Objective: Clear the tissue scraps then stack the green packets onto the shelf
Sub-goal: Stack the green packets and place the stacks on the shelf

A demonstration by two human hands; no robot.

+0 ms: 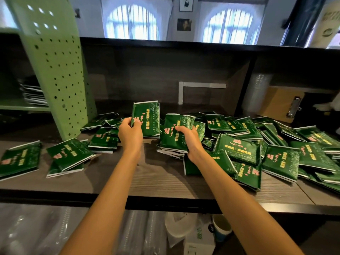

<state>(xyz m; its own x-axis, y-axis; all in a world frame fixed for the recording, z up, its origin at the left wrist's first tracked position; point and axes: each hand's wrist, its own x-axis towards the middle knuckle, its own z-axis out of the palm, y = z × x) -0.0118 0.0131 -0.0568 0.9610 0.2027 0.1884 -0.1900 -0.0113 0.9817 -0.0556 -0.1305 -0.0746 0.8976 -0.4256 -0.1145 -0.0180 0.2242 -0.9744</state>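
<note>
Packets (237, 150) sprawl from nine to three o'clock on the shelf (156, 181). My left hand (129, 134) grips an upright bundle (148, 116), my right hand (188, 139) a second bundle (173, 136); I'd square edges before stacking.

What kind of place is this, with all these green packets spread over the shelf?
Probably the back counter of a café or drinks shop. Stacked clear plastic cups stand at the right end of the shelf, a paper cup sits below it, and printed green packets lie piled in bulk.
</note>
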